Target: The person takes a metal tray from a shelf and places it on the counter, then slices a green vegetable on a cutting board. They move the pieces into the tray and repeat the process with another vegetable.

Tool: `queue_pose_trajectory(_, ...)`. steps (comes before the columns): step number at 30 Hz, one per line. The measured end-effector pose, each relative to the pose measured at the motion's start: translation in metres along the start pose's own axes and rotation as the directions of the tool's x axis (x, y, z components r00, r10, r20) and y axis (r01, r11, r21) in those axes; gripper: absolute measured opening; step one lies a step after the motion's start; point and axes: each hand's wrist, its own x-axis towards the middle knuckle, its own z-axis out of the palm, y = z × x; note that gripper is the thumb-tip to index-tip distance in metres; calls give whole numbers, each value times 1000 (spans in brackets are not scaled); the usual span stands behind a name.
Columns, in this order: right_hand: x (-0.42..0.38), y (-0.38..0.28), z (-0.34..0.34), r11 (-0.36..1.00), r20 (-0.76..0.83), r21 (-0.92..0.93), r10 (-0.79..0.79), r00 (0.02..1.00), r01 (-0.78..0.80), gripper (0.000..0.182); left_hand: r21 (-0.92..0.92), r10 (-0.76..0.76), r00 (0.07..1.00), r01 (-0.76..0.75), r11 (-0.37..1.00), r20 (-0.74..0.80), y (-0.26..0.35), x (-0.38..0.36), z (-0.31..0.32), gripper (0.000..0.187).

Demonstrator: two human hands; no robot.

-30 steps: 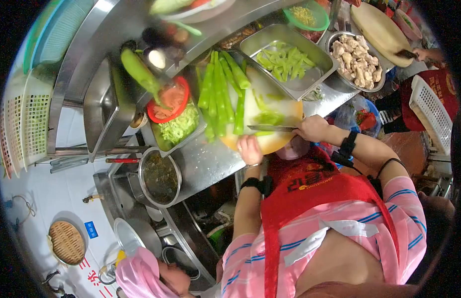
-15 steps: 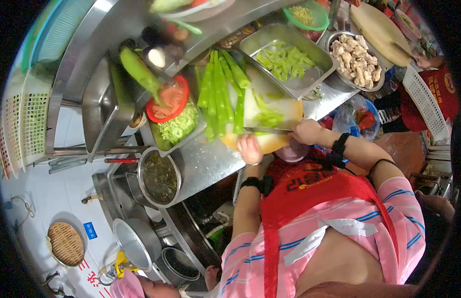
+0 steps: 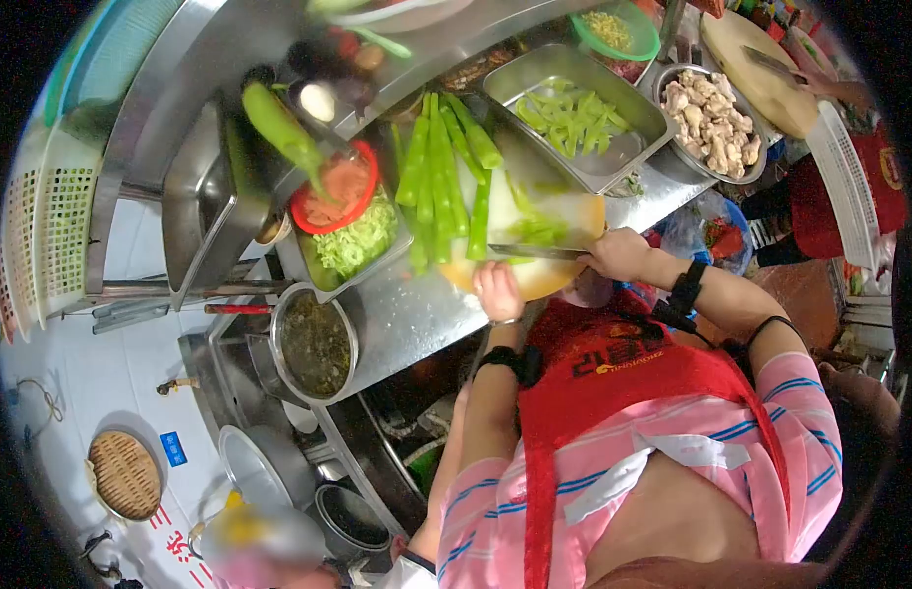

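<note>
While the right hand (image 3: 618,253) clasps the leftward-pointing knife (image 3: 541,252), the left hand (image 3: 497,292), hold unclear, lies nearer the bench's (image 3: 407,336) front edge.

Knife (image 3: 537,250) handle apparently hidden, co-worker's head (image 3: 265,542) blurred

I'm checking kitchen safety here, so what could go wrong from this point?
First, the knife in the right hand has its blade close to the left hand; a slip might nick the fingertips. Second, the green stalks lie side by side near the knife's tip on the cutting board, so one could roll into the blade's way.
</note>
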Motion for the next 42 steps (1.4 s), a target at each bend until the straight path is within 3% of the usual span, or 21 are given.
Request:
queue_pose_trajectory(7,10,1,16,1000,24,2,7,1000,-7,40,-30,-30,999,29,999,-18,0,1,0,14)
queue_pose_trajectory(11,8,6,-4,987,120,-146,85,989,-67,37,-3,-31,1000,31,999,-1,0,-3,2,14)
queue_pose_trajectory(21,8,17,12,996,36,-23,89,995,-88,41,39,-93,995,94,995,-35,6,2,-1,16)
queue_pose_trajectory(27,9,20,13,998,21,5,66,998,-66,42,52,-99,992,95,994,83,5,0,-2,14)
queue_pose_trajectory(32,11,22,5,999,40,-34,11,999,-10,42,116,-137,991,136,984,-1,10,5,-3,17)
queue_pose_trajectory(36,9,24,11,999,30,-52,10,999,-9,41,77,-165,986,164,984,17,5,1,5,16)
queue_pose_trajectory(38,9,25,12,999,31,-52,17,999,-15,41,22,-74,994,73,997,81,2,0,9,14)
queue_pose_trajectory(42,3,24,2,1000,7,-7,-6,1000,6,39,-11,-98,994,98,995,38,4,0,10,13)
